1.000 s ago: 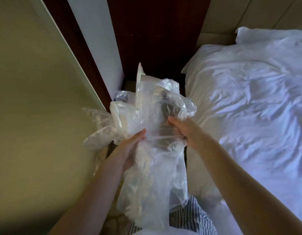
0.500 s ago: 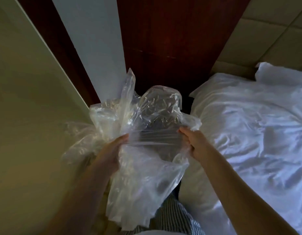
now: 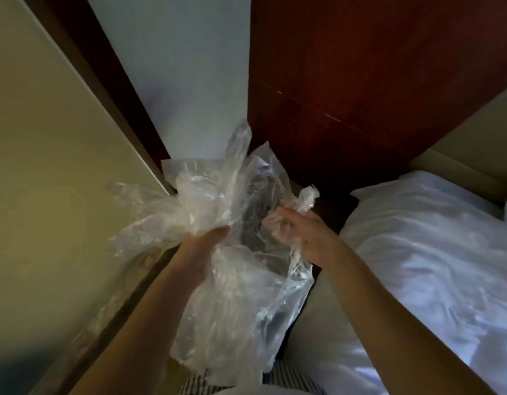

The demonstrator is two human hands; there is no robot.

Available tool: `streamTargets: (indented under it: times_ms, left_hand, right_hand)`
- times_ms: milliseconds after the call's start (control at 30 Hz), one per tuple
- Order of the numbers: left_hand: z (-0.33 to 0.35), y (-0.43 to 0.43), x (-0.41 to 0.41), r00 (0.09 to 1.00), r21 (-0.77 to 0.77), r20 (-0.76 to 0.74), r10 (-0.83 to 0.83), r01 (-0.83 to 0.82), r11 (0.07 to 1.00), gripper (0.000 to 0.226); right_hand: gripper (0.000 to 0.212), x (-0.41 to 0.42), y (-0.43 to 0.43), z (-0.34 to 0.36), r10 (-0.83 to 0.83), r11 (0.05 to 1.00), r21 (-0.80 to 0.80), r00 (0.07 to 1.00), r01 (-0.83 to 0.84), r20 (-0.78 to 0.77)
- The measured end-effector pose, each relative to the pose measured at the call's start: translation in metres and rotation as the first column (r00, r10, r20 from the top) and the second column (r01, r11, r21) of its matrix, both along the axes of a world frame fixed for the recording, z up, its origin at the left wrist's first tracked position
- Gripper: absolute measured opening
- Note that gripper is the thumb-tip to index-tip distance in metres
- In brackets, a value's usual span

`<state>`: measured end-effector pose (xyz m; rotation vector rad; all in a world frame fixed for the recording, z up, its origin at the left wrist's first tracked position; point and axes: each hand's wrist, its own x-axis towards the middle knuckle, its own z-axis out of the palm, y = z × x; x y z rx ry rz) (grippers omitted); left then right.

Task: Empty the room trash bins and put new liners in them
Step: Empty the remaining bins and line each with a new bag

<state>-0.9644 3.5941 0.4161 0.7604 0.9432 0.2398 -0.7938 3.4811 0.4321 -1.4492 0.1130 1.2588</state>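
I hold the clear liner (image 3: 241,295) up in the narrow gap between the pale wall (image 3: 47,195) on my left and the bed (image 3: 417,252) on my right. My left hand (image 3: 201,249) clutches a bunch of its film. My right hand (image 3: 303,238) grips the opposite edge, film draped over the fingers. A dark wood panel (image 3: 360,95) closes the gap ahead

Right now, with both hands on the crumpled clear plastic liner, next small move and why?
Probably draw the hands apart to spread the crumpled clear plastic liner open. The left hand grips a bunched wad and the right hand pinches a twisted edge; the film between them is slack and folded, no open mouth visible.
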Motion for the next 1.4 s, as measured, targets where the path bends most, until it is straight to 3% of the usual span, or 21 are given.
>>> streamTargets:
  times_ms: [67, 167, 267, 367, 500, 567, 633, 700, 800, 900, 967, 1100, 1200, 1400]
  left_hand:
    - [-0.004, 0.013, 0.017, 1.000, 0.033, 0.006, -0.007, 0.007, 0.999, 0.057]
    - [-0.006, 0.029, 0.041, 1.000, 0.059, 0.017, 0.007, -0.008, 0.998, 0.022]
    - [-0.007, 0.046, 0.059, 0.996, 0.046, 0.071, 0.046, -0.049, 0.998, 0.016]
    - [-0.010, 0.062, 0.065, 0.989, -0.023, 0.108, 0.100, -0.099, 0.995, 0.032]
    - [-0.019, 0.078, 0.064, 0.956, -0.039, 0.080, 0.282, -0.280, 0.959, 0.047]
    - [-0.024, 0.079, 0.064, 0.914, -0.013, 0.044, 0.404, -0.403, 0.915, 0.073]
    - [-0.029, 0.070, 0.064, 0.852, 0.021, 0.016, 0.524, -0.524, 0.851, 0.085]
    - [-0.034, 0.050, 0.068, 0.758, 0.025, -0.029, 0.651, -0.651, 0.759, 0.072]
    - [-0.044, 0.013, 0.080, 0.609, 0.036, -0.089, 0.788, -0.789, 0.614, 0.048]
    - [-0.060, -0.017, 0.093, 0.478, 0.081, -0.184, 0.859, -0.864, 0.498, 0.051]
    - [-0.074, -0.032, 0.100, 0.424, 0.138, -0.284, 0.860, -0.869, 0.475, 0.058]
    - [-0.128, -0.051, 0.095, 0.320, 0.190, -0.407, 0.855, -0.886, 0.422, 0.035]
    - [-0.187, -0.065, 0.078, 0.215, 0.178, -0.473, 0.854, -0.926, 0.332, 0.033]
    - [-0.328, -0.096, 0.028, 0.101, 0.248, -0.623, 0.776, -0.915, 0.318, 0.046]
  right_hand:
    - [0.010, 0.008, 0.031, -0.003, 0.083, 0.996, -0.045, 0.994, -0.080, 0.075]
    - [0.011, 0.017, 0.072, -0.009, 0.162, 0.986, -0.041, 0.982, -0.159, 0.093]
    - [0.010, 0.029, 0.103, -0.010, 0.261, 0.965, -0.034, 0.961, -0.259, 0.093]
    - [0.019, 0.042, 0.126, -0.018, 0.288, 0.956, -0.098, 0.949, -0.277, 0.129]
    - [0.052, 0.055, 0.156, -0.031, 0.399, 0.917, -0.082, 0.901, -0.391, 0.171]
    - [0.055, 0.062, 0.170, -0.039, 0.504, 0.864, -0.054, 0.852, -0.501, 0.144]
    - [0.035, 0.067, 0.179, -0.044, 0.611, 0.789, -0.020, 0.782, -0.614, 0.119]
    - [0.017, 0.073, 0.183, -0.051, 0.732, 0.678, 0.038, 0.679, -0.734, 0.057]
    - [0.013, 0.084, 0.178, -0.060, 0.874, 0.486, 0.085, 0.485, -0.870, -0.037]
    - [0.015, 0.089, 0.169, -0.074, 0.928, 0.371, 0.066, 0.368, -0.926, -0.051]
    - [0.030, 0.085, 0.161, -0.092, 0.938, 0.345, -0.002, 0.345, -0.939, -0.034]
    - [0.034, 0.069, 0.152, -0.159, 0.930, 0.355, -0.123, 0.363, -0.927, -0.049]
    - [0.043, 0.049, 0.143, -0.229, 0.928, 0.340, -0.212, 0.364, -0.916, -0.083]
    - [0.020, 0.007, 0.114, -0.368, 0.932, 0.313, -0.321, 0.354, -0.894, -0.078]
